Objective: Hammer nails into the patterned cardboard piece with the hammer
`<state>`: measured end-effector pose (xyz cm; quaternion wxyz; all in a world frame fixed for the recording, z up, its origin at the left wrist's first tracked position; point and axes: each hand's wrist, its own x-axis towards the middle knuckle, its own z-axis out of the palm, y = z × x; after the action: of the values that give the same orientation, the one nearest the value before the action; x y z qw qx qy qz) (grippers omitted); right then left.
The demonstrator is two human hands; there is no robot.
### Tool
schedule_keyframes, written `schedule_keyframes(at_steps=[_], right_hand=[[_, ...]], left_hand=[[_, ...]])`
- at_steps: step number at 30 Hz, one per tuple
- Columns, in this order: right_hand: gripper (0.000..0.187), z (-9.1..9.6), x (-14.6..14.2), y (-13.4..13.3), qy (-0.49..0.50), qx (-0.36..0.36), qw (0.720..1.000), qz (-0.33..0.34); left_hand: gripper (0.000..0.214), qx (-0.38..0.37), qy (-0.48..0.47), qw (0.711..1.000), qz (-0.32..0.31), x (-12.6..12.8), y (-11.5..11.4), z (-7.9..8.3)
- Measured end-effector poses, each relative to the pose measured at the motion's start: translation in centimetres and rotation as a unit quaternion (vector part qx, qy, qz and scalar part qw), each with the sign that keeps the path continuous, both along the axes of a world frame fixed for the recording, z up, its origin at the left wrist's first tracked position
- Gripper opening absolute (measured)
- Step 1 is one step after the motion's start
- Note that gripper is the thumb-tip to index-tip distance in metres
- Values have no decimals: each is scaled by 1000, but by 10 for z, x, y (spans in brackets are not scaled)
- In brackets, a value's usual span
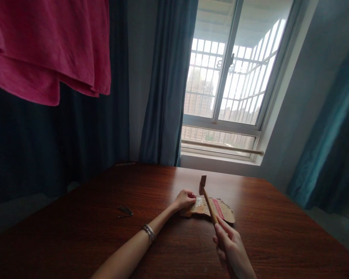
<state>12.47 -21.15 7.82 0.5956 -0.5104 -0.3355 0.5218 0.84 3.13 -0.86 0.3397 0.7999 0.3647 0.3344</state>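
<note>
My right hand [228, 242] is wrapped round the handle of a small wooden mallet [209, 205]. The mallet's head is raised above a tan, cardboard-like piece [228, 214], close to my left hand. Dark specks or holes cover much of this piece, a pink band crosses it, and its right end is rounded. At the piece's left part, my left hand [186, 199] is closed in a pinch with the fingertips pressed together. Whatever is between those fingers is too small to make out. A patterned bracelet sits on the left wrist.
Several thin dark sticks, perhaps nails or pins [125, 211], lie left of my left forearm on the brown wooden table [87, 240]. Blue curtains [165, 85] and a barred window [223, 85] stand beyond the table. A pink cloth [52, 50] hangs at upper left.
</note>
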Motion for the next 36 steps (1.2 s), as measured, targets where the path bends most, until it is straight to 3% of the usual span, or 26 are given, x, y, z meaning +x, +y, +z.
schedule_keyframes(at_steps=[12, 36], right_hand=[[82, -14, -5, 6, 16, 4, 1000, 17], [80, -17, -6, 9, -27, 15, 999, 30]], left_hand=[[24, -18, 3, 1000, 13, 0, -4, 8], [22, 4, 26, 1000, 17, -1, -6, 11]])
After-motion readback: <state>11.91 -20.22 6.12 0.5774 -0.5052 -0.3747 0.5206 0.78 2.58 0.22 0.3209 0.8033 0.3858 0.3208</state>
